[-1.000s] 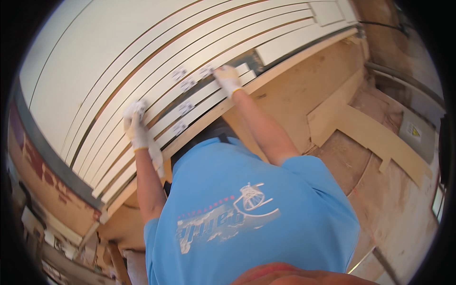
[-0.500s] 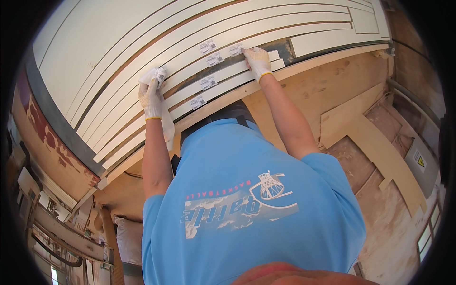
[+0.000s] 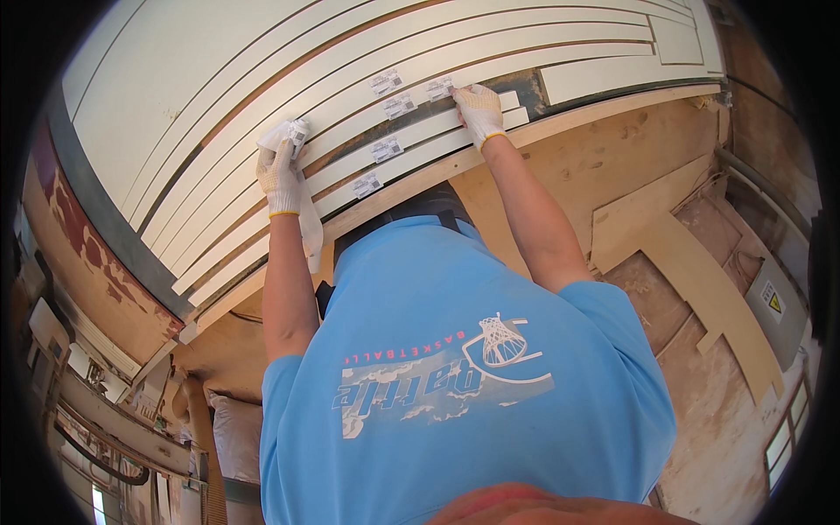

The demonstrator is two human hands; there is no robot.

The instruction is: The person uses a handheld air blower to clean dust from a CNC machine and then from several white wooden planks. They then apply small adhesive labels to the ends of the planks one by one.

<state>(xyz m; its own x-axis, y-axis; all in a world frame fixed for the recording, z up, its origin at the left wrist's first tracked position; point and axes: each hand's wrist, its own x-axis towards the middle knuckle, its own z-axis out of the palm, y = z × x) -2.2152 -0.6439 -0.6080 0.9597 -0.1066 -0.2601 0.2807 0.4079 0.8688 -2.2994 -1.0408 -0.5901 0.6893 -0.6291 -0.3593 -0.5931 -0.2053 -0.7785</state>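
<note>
My left hand (image 3: 280,185), in a white knit glove with a yellow cuff, is closed around a roll of printed labels (image 3: 297,133). A pale strip of backing paper (image 3: 310,229) hangs from it past my wrist. My right hand (image 3: 480,114), gloved likewise, has its fingers drawn together at the right edge of a white label (image 3: 439,88) on a long cream-white board strip. More labels lie to its left, among them an upper label (image 3: 385,82), a middle label (image 3: 385,150) and a near label (image 3: 367,185), on separate strips.
Long white board strips (image 3: 525,38) lie side by side on the dark table, with gaps between them. A wooden rail (image 3: 604,109) runs along its near edge. Cut plywood pieces (image 3: 700,271) and a grey box with a warning sign (image 3: 774,297) are at right.
Both hands stay at almost the same places, on the roll and at the label's edge. The whole view has shifted very slightly.
</note>
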